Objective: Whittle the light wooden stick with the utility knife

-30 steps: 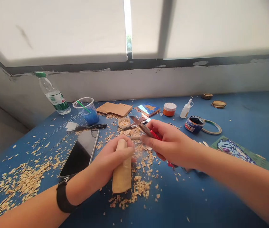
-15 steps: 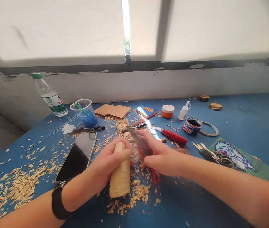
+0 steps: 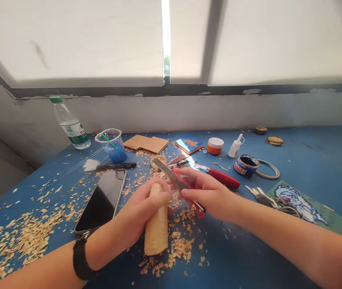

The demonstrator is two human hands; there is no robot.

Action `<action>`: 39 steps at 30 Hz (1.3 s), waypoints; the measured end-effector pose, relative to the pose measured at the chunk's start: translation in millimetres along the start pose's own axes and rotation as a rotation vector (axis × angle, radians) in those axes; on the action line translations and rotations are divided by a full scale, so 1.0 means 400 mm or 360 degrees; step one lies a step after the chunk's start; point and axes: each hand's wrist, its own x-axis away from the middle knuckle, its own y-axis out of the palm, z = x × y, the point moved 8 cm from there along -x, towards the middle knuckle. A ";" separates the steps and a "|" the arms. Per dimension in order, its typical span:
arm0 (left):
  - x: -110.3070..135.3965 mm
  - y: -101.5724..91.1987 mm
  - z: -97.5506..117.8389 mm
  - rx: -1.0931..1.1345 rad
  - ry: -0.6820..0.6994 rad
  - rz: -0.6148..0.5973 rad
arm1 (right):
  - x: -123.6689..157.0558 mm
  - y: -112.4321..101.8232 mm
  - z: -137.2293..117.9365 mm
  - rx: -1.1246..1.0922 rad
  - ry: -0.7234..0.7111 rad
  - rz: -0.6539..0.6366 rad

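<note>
My left hand [image 3: 151,200] is wrapped round a pale, whittled wood block [image 3: 156,233]. The block stands tilted on the table with its wide end toward me. To its right, my right hand [image 3: 202,188] grips a utility knife [image 3: 169,171] with a flat grey metal body, slanting up and to the left. The knife is apart from the block. A red piece [image 3: 201,212] shows under the right hand; its kind is partly hidden. Wood shavings [image 3: 179,245] lie round the block.
Left are a phone [image 3: 103,200], a black pen [image 3: 116,165], a cup of blue liquid [image 3: 115,148] and a water bottle [image 3: 76,132]. Beyond the hands lie boards [image 3: 146,143], a red-handled tool [image 3: 223,178] and an orange jar [image 3: 215,146]. Right are an ink tin [image 3: 246,165] and keys [image 3: 275,202].
The knife in my right hand has turned, its tip now pointing further left and its rear end showing below the hand. The view has shifted slightly; my left hand keeps its hold on the wood block.
</note>
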 end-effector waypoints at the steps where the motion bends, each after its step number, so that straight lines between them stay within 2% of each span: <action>1: 0.000 -0.002 -0.001 0.0003 -0.0011 0.0011 | 0.002 0.004 -0.008 -0.0017 0.0013 -0.0013; 5: 0.000 -0.007 -0.001 0.0031 -0.0004 0.0018 | 0.016 0.023 -0.022 -0.0093 0.0101 -0.0097; 9: 0.003 -0.008 0.001 0.0023 -0.0007 0.0042 | 0.025 0.023 -0.008 -0.0056 0.0179 -0.0070; 12: 0.002 -0.011 0.000 0.0015 -0.0036 0.0085 | 0.026 0.023 0.006 -0.0079 0.0170 -0.0069; 18: -0.001 -0.005 0.011 0.0007 -0.0003 0.0053 | 0.031 0.038 0.011 -0.0079 0.0048 -0.0176; 24: -0.002 -0.006 0.009 -0.0039 -0.0026 0.0101 | 0.029 0.038 0.028 -0.0100 0.0127 -0.0174; 27: -0.002 -0.014 0.005 -0.0056 -0.0053 0.0134 | 0.026 0.030 0.023 0.0003 0.0126 -0.0147; 30: 0.004 -0.021 0.013 -0.0130 -0.0017 0.0127 | 0.032 0.024 -0.031 0.0383 -0.0075 -0.0126; 33: 0.016 -0.022 0.037 -0.0218 0.0119 0.0101 | 0.051 0.032 -0.091 0.0787 -0.0312 -0.0153; 39: 0.027 -0.012 0.040 -0.0366 0.0134 -0.0017 | 0.078 0.053 -0.137 0.1267 -0.0719 -0.0171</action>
